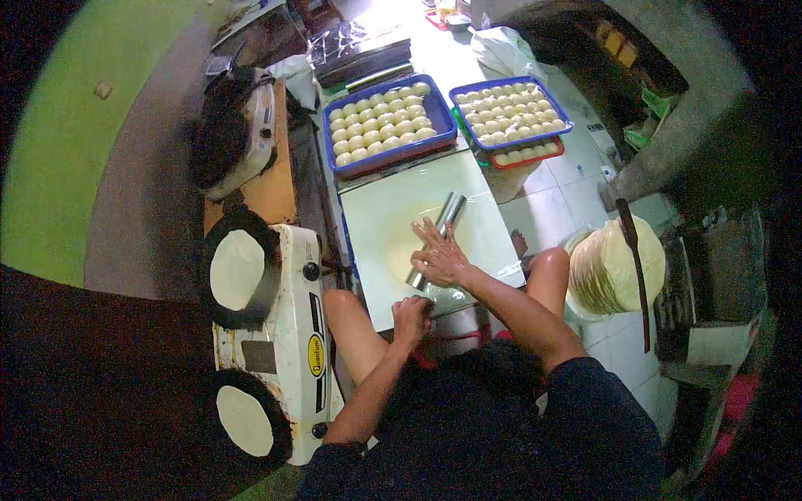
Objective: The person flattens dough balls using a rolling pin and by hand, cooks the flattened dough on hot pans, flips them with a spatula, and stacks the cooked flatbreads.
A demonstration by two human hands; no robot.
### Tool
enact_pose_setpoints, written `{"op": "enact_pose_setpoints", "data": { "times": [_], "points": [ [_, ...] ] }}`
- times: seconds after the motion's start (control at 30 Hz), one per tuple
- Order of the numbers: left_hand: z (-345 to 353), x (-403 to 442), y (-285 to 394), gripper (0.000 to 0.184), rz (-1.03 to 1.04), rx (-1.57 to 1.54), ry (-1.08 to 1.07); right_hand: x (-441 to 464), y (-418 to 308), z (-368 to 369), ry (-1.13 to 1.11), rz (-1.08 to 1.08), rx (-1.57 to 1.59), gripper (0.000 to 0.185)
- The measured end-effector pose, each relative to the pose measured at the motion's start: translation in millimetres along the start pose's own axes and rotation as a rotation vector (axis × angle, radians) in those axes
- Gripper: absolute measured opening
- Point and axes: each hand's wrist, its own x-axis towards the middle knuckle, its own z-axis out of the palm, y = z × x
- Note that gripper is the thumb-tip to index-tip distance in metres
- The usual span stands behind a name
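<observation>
A metal rolling pin (pixel 452 210) lies diagonally over a thin, pale dough round (pixel 398 245) on the white board (pixel 368 204). My right hand (pixel 440 256) rests on the pin with its fingers spread. At the board's near edge is my left hand (pixel 413 321), its fingers curled; whatever it may hold there is hidden. Beyond the board, a blue tray (pixel 444 113) holds several rows of dough balls (pixel 383 123).
A second blue tray (pixel 561 126) of dough balls sits above a red tray (pixel 557 150). On the left, a two-burner stove (pixel 292 351) carries two dark pans with flatbreads (pixel 237 270). A stack of flatbreads (pixel 614 267) with a dark stick (pixel 631 238) stands right.
</observation>
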Motion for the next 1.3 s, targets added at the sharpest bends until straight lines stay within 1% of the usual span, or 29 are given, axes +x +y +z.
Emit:
{"op": "enact_pose_setpoints", "data": {
  "times": [0.1,0.13,0.2,0.23,0.27,0.3,0.33,0.4,0.47,0.5,0.53,0.63,0.67,0.73,0.77,0.8,0.83,0.87,0.9,0.93,0.97,1.0,1.03,1.1,1.13,1.17,1.23,1.27,1.3],
  "points": [
    [1,2,2,0.021,-0.055,0.009,-0.045,-6,9,6,0.143,0.050,0.069,0.040],
    [1,3,3,0.018,-0.041,0.005,-0.021,-4,14,15,0.222,0.071,0.077,0.053],
    [4,2,3,0.014,-0.017,-0.005,0.024,5,28,24,0.214,0.058,0.113,0.060],
    [5,0,2,0.013,-0.027,-0.046,0.008,9,33,25,0.209,0.049,0.130,0.064],
    [5,0,-2,0.011,-0.035,-0.087,-0.006,12,34,27,0.219,0.018,-0.073,0.072],
    [2,5,-1,0.011,-0.044,-0.130,-0.017,16,36,26,0.258,0.023,-0.101,0.071],
    [-1,3,3,0.008,-0.026,-0.096,0.005,19,36,28,0.290,0.026,-0.125,0.071],
    [-7,10,-3,0.013,-0.092,-0.073,-0.198,33,38,28,0.362,0.020,-0.174,0.070],
    [-8,10,-5,0.016,-0.066,-0.045,-0.177,45,43,28,0.404,-0.019,-0.145,0.068],
    [-9,9,4,0.016,-0.001,-0.031,-0.059,54,48,31,0.426,-0.041,-0.132,0.066],
    [-12,14,8,0.016,0.068,-0.014,0.063,64,51,32,0.472,-0.076,-0.141,0.061],
    [-15,46,1,0.027,0.113,-0.060,0.175,114,60,35,0.562,-0.114,-0.060,0.058],
    [-10,59,-3,0.039,0.136,0.036,0.103,125,64,34,0.558,-0.080,-0.032,0.056],
    [-2,105,-27,0.064,0.187,0.230,-0.053,114,67,-3,0.690,-0.014,-0.009,0.055],
    [-4,126,-28,0.067,0.139,0.306,-0.064,94,71,-31,0.753,0.020,-0.004,0.055],
    [-3,148,-27,0.071,0.090,0.374,-0.077,57,90,-49,0.806,0.051,-0.047,0.058],
    [4,171,-32,0.072,0.089,0.397,-0.037,20,109,-68,0.857,0.084,-0.089,0.061],
    [8,189,-29,0.072,0.082,0.379,-0.013,-30,140,-79,0.838,0.156,0.004,0.062],
    [14,195,-26,0.072,0.069,0.362,0.006,-89,145,-103,0.876,0.332,-0.005,0.061],
    [21,185,-20,0.072,0.105,0.352,-0.052,-149,148,-128,0.900,0.508,-0.006,0.060],
    [23,175,-12,0.072,0.142,0.347,-0.102,-211,173,-129,0.777,0.649,-0.011,0.067],
    [22,174,-7,0.072,0.188,0.350,-0.149,-269,183,-126,0.705,0.775,-0.203,0.075],
    [19,176,-10,0.072,0.151,0.359,-0.117,-328,193,-123,0.616,0.895,-0.392,0.085],
    [16,181,-17,0.072,0.067,0.373,-0.057,-396,166,-115,0.607,1.163,-0.165,0.093],
    [19,184,-18,0.073,0.026,0.367,-0.006,-425,164,-100,0.536,1.217,-0.136,0.095],
    [18,182,-11,0.073,0.042,0.346,-0.033,-446,168,-85,0.468,1.263,-0.111,0.096],
    [16,166,7,0.074,0.051,0.311,-0.091,-469,173,-69,0.476,1.212,-0.089,0.092],
    [26,160,5,0.075,0.064,0.291,-0.120,-477,176,-62,0.477,1.175,-0.157,0.071],
    [26,147,6,0.076,0.028,0.269,-0.092,-491,183,-56,0.475,1.195,-0.146,0.064]
  ]
}}
